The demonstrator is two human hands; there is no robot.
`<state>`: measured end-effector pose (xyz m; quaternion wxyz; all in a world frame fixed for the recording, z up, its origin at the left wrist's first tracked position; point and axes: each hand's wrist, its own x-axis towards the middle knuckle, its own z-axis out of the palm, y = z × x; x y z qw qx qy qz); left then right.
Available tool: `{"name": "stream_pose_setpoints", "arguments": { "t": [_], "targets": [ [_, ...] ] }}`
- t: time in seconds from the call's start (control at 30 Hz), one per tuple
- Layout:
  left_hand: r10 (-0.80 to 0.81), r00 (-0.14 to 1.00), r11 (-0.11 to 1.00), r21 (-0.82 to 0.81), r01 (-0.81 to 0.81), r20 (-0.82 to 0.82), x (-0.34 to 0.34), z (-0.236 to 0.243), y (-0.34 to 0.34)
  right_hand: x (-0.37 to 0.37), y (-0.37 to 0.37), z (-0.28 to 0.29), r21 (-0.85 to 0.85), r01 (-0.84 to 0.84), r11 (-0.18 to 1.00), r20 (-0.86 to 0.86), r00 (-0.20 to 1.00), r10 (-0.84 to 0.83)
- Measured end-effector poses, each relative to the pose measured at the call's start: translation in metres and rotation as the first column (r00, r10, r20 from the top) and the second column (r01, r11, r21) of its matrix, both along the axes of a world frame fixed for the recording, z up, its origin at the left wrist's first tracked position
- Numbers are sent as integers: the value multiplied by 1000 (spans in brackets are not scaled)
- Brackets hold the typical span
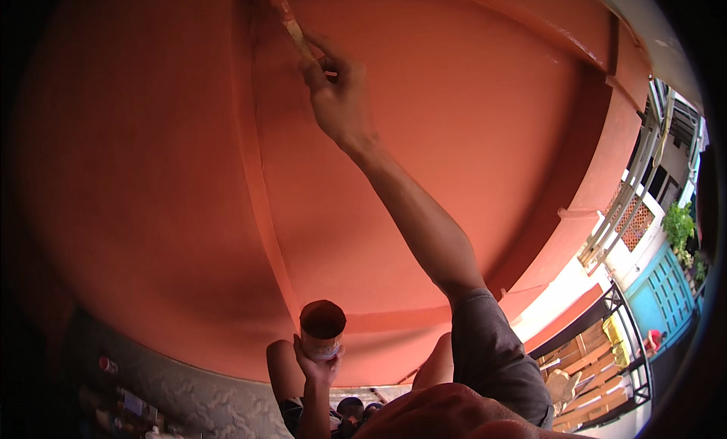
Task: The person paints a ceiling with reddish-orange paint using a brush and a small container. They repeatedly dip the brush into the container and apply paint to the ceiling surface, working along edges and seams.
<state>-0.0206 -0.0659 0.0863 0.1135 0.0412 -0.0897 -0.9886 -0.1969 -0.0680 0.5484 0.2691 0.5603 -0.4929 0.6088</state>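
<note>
My right hand is raised high, its fingers closed round the handle of a paintbrush. The brush points up along the corner ridge of an orange-red wall; its bristle end is dark and hard to make out near the top edge. Low down, close to my knees, my left hand grips a paint can from beneath and around its side. The can is held roughly upright with its round mouth showing; inside it looks reddish brown.
A vertical ridge divides the wall. At lower left, a red-and-white can and assorted small items lie on grey patterned ground. To the right are stacked wooden boards, a black metal frame, a turquoise gate and a plant.
</note>
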Motion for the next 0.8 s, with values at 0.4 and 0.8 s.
{"name": "stream_pose_setpoints", "arguments": {
  "t": [0.4,0.8],
  "targets": [
    [25,1000,998,51,-26,12,-8,-3,-5,-31,99,-4,-485,95,869,257,966,38],
    [-3,1000,997,73,6,-29,-11,2,-10,-43,-5,23,-644,221,733,-58,941,-334]
  ]
}}
